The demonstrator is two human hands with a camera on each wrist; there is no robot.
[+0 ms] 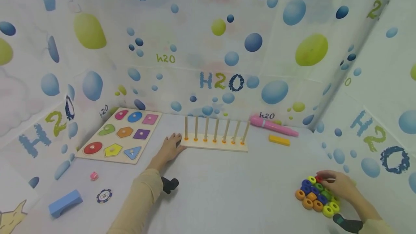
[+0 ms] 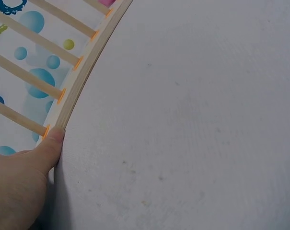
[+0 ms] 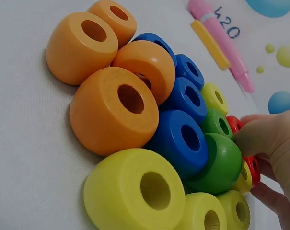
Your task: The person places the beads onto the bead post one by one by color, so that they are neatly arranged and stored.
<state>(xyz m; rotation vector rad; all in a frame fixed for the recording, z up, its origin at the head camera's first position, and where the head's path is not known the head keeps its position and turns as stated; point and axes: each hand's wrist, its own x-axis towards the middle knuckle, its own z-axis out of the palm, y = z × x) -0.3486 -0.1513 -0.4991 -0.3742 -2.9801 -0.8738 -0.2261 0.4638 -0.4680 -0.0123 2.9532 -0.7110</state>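
The left hand (image 1: 168,149) grips the nearest end of the peg board (image 1: 209,145), thumb against its front edge; the board extends to that hand's right, and the shape puzzle (image 1: 127,141) lies to its left. The right hand (image 1: 339,184), fingers curved, touches red beads (image 3: 253,168) (whether it pinches one, I cannot tell), with other coloured beads (image 1: 313,190) clustered beneath and left of it.

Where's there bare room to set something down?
The widest bare stretch of table lies between the left sleeve and the beads, in front of the peg stand. Another lies between beads and yellow block. It's crowded at the beads, by the right hand, and at the stand's left end, by the left hand.
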